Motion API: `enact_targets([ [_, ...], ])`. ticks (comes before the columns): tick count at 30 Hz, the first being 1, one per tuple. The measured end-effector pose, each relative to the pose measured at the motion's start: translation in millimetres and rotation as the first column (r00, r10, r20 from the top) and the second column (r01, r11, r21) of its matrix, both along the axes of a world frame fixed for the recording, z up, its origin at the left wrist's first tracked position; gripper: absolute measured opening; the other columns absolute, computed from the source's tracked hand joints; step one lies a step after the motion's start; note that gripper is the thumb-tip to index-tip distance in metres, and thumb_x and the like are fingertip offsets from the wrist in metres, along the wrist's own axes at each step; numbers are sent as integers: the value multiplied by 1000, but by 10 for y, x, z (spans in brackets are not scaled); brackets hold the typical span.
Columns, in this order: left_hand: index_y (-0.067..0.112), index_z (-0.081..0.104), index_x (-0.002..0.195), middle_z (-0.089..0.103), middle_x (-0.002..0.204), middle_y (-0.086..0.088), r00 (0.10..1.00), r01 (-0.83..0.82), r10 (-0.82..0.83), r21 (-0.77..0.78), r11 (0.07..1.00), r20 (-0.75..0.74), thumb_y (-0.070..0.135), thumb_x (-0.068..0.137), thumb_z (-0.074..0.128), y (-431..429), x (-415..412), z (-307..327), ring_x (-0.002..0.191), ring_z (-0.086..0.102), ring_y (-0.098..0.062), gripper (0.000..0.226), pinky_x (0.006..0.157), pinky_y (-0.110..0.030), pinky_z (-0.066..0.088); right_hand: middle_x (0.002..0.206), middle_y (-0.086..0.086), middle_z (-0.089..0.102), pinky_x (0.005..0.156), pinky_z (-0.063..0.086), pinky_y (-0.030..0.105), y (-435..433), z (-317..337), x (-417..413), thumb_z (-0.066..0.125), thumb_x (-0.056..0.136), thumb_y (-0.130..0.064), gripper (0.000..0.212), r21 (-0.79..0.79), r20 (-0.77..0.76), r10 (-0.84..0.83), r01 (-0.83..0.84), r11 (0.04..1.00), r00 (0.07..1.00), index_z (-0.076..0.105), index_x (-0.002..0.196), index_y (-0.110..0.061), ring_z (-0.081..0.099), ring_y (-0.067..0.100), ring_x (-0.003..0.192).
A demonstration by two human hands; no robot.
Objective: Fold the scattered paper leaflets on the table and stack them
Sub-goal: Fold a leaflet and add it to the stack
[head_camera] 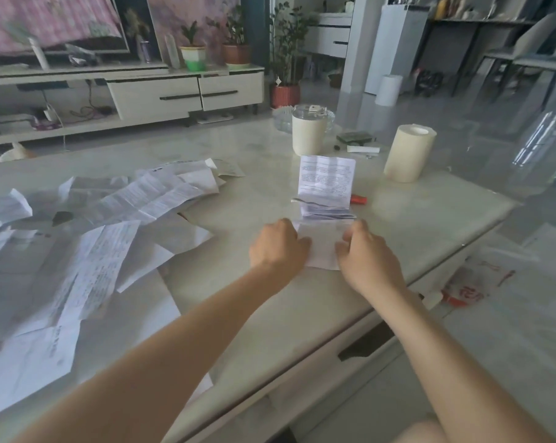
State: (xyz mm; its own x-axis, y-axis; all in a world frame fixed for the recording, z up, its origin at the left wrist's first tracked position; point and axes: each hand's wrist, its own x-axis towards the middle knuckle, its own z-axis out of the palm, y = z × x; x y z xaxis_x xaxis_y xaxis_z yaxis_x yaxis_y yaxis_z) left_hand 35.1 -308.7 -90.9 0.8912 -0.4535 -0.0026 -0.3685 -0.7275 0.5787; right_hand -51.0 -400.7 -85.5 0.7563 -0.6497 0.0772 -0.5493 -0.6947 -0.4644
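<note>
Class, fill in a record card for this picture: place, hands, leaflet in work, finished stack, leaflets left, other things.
Place: pale table in a living room
Hands: left hand and right hand hold opposite sides of the white leaflet
Leaflet in work: flat on the table
Finished stack: folded leaflets just beyond the hands, one printed sheet upright behind
Leaflets left: scattered leaflets, unfolded, overlapping, at left
Other things: lidded cream mug, cream paper roll, small red object

1 head camera looks forward and down, close behind left hand [278, 247] and right hand [367, 259], table [254, 318] beyond them.
</note>
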Motion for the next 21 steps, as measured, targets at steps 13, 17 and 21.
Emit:
enact_targets([
  [13,10,71,94,68,110,-11,803,354,-374,133,926,463,3,72,54,-30,21,-267,98,67,-23,28,85,-24,48,157,13,13,118,2,30,-108,-341,-39,25,101,-33,53,-218,-131,427,-446,868,895,22,147,-6,6,22,146],
  [17,22,26,146,13,158,4,854,374,-436,249,893,284,15,98,35,62,50,-268,144,12,-9,50,115,-31,2,157,7,-16,116,-12,33,-54,-259,-79,20,98,-47,68,-168,-321,384,-451,877,866,-7,149,-12,-20,15,143],
  [21,26,23,147,13,157,9,859,389,-451,262,883,242,26,102,27,98,91,-273,144,11,-8,45,116,-35,6,158,4,-9,117,-10,41,-6,-262,-66,12,92,-59,74,-259,-347,319,-417,871,882,-4,150,-17,-13,14,145],
])
